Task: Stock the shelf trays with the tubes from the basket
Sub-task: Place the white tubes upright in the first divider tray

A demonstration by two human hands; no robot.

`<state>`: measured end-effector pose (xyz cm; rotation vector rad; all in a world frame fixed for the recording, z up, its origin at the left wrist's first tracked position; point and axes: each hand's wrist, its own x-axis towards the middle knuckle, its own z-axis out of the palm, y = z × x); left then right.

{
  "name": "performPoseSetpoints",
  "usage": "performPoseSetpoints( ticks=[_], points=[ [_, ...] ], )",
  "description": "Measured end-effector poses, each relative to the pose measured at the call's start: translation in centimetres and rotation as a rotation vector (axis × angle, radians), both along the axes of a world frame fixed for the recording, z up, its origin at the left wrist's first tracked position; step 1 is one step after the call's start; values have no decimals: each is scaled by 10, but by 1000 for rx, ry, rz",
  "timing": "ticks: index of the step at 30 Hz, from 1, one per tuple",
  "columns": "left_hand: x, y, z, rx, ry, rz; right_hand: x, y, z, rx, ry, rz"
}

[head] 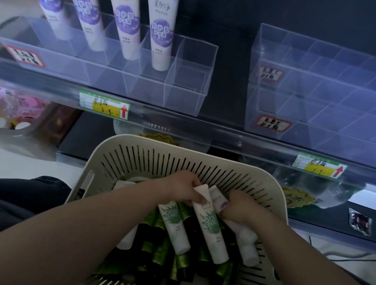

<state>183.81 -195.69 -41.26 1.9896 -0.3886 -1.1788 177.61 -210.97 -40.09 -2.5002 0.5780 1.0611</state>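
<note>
**Both hands in the basket, each on a tube**

The left hand (183,187) pinches the crimped end of a white plastic tube with a green leaf print (210,230). Just beside it, the right hand (239,207) is curled round a white tube with a lilac print (243,241). Both tubes lie cap-down over a heap of dark green tubes (161,250) in the cream slotted plastic basket (156,144), next to a second white-and-green tube (175,225).

Above the basket runs a dark shop shelf (221,128). To the left on it sits a clear divided plastic tray (186,87) holding four tall white-and-purple tubes (163,26) upright in its rear cells. To the right are two stacked clear divided trays (335,117).

Each tray carries a red-bordered handwritten label (274,123), too blurred to read. Two green-and-yellow price tags (103,105) with red up-arrows are fixed to the shelf edge; the left seems to read 3.9.
</note>
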Motion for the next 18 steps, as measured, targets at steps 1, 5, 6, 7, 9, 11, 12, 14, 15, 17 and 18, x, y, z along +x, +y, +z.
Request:
performPoseSetpoints(
  ticks=[1, 5, 6, 7, 9, 11, 12, 14, 15, 17, 18],
  points=[
    [-1, 3, 4, -3, 2, -6, -3, 0, 3, 36, -11, -26],
    [-6, 14, 23, -6, -27, -31, -14, 0, 15, 209, -82, -167],
    [-6, 18, 28, -7, -40, -30, -16, 0, 19, 258, -109, -202],
    [-7, 23, 32, -8, -50, -24, -17, 1, 23, 308, -135, -231],
    [-6, 33, 43, -17, -70, -8, -21, 6, 33, 405, -188, -271],
    [-5, 45, 53, -35, -90, 20, -24, 12, 43, 505, -260, -339],
    [-5, 50, 60, -43, -107, 38, -25, 15, 48, 550, -294, -370],
    [-4, 60, 75, -64, -151, 73, -26, 20, 55, 600, -351, -392],
    [-3, 65, 82, -72, -174, 80, -26, 22, 59, 612, -376, -390],
    [-2, 76, 98, -81, -208, 77, -26, 29, 66, 629, -442, -397],
    [-1, 82, 105, -81, -227, 68, -26, 32, 70, 641, -478, -402]
  ],
)
